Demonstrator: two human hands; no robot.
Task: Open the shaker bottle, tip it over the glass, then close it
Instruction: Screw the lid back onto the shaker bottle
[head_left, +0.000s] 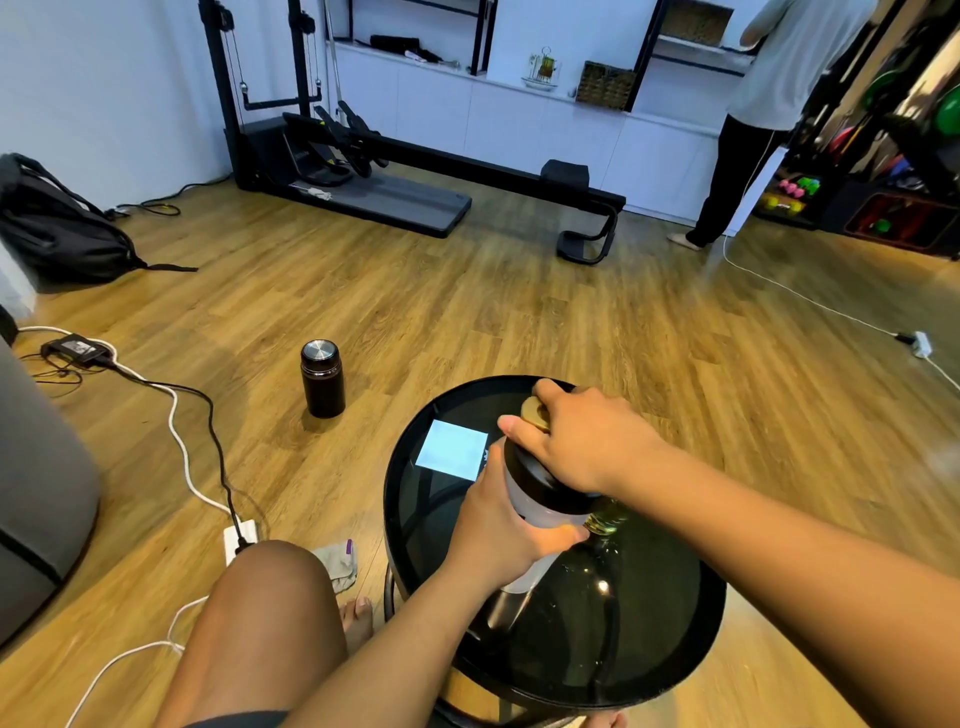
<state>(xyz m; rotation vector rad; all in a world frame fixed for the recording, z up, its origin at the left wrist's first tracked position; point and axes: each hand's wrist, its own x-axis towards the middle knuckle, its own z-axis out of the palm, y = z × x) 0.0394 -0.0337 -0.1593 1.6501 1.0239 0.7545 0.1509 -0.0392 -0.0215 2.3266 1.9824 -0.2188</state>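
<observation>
- The shaker bottle (540, 506) stands over the round dark glass table (675, 623), slightly tilted, its translucent body below a black lid (530, 475).
- The left hand (498, 540) wraps the bottle body; its fingers are clenched around the bottle's lower half.
- The right hand (582, 441) lies on top of the lid, fingers curled over the lid and its tan cap (535, 413), grasping them.
- The glass (605, 522) sits just beside the bottle, on the side nearer the right forearm; only its rim, with a yellowish tint, is visible, partly hidden by that forearm.
- A pale blue square reflection (452, 449) shows on the table top, beyond the bottle on the left-hand side.
- A dark flask with a metal lid (322, 378) stands upright on the wooden floor, well apart from the bottle, to its far left.
- A white power strip (240, 540) with cables lies on the floor, left of the bottle.
- A second person (769, 114) stands at the shelving, far beyond the bottle.
</observation>
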